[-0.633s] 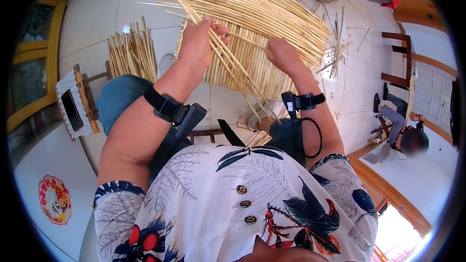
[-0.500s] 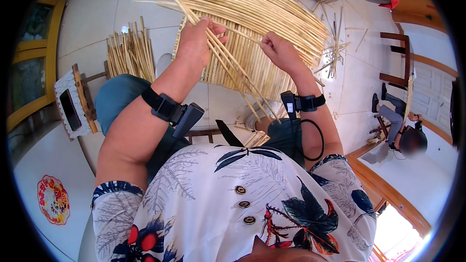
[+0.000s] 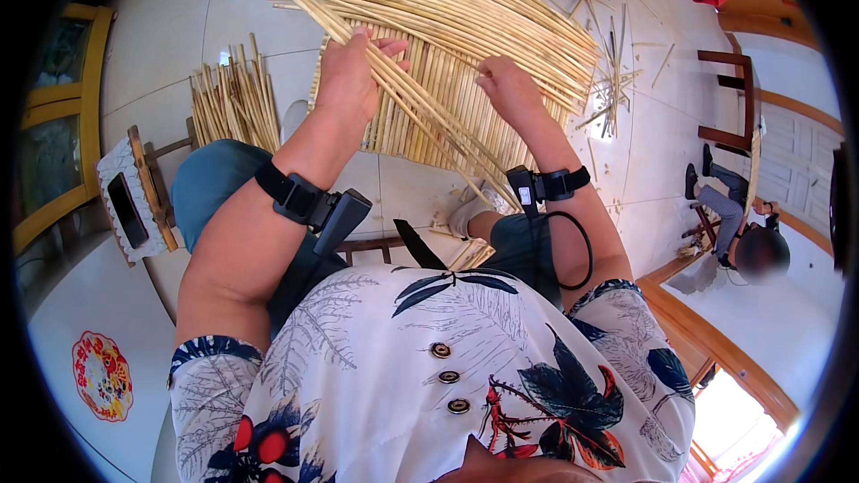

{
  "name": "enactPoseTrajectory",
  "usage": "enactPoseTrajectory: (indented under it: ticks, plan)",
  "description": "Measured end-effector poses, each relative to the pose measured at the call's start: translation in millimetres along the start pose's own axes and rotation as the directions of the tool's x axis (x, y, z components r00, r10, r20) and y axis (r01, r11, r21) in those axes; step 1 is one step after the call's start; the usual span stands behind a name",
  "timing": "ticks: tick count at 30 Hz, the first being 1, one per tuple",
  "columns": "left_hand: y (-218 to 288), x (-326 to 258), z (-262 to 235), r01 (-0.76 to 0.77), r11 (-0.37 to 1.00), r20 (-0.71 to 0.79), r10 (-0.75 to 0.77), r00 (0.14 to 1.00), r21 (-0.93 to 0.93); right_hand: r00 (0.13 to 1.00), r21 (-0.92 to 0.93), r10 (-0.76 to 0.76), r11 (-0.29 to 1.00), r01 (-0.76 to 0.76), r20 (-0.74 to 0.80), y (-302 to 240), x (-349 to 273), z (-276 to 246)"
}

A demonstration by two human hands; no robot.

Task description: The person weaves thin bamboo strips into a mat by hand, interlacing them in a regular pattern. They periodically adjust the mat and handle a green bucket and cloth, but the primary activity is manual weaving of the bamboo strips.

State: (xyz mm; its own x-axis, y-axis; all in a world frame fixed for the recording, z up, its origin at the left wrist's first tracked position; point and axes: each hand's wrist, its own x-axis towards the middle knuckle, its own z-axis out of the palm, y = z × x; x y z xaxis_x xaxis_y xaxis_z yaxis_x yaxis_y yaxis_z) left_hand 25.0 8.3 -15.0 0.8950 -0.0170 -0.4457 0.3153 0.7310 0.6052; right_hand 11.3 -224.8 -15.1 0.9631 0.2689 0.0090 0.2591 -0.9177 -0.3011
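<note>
My left hand (image 3: pixel 351 73) is closed around a slim bundle of straw-coloured stalks (image 3: pixel 428 116). The bundle slants from the upper left down to my right knee. My right hand (image 3: pixel 512 88) hovers just right of the bundle, fingers loosely bent and apart, with no stalk visible in them. Beneath both hands lies a mat of stalks (image 3: pixel 447 80) set side by side. Across its far part spreads a layer of long loose stalks (image 3: pixel 465 2). Black straps with small devices circle both my forearms.
Shorter stalks (image 3: pixel 234 98) stand in a cluster at left, near a small seat holding a phone (image 3: pixel 128 208). Scattered offcuts (image 3: pixel 614 80) lie on the tiles at right. A wooden chair (image 3: pixel 729 98) and another seated person (image 3: pixel 729 215) are farther right.
My right hand has let go of the stalk it pinched and lifted slightly. That stalk now appears gathered into the bundle in my left hand, which has shifted slightly left.
</note>
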Motion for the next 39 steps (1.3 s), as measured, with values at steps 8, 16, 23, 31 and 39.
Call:
enactPoseTrajectory:
  ticks: [8, 16, 23, 31, 39]
  plan:
    - [3, -4, -3, 0.037, 0.998, -0.003, -0.037, 0.999, 0.058, 1.0, -0.245, -0.011, 0.969, 0.006, -0.018, 22, -7, 19]
    - [1, -4, -5, -0.002, 1.0, -0.022, 0.002, 1.0, 0.026, 0.99, -0.103, 0.051, 0.994, -0.038, 0.129, 0, 0, -14]
    - [3, 0, -8, 0.014, 0.999, -0.036, -0.012, 0.999, 0.039, 0.964, 0.412, 0.019, 0.901, -0.132, 0.266, -28, -4, -26]
    - [7, 6, -9, -0.071, 0.993, 0.022, 0.074, 0.997, -0.097, 0.923, 0.463, -0.038, 0.872, -0.157, 0.383, -33, -6, -28]
    - [6, 3, -8, -0.058, 0.998, -0.023, 0.058, 0.998, -0.002, 0.998, -0.03, 0.052, 0.998, -0.054, -0.044, 26, 2, -11]
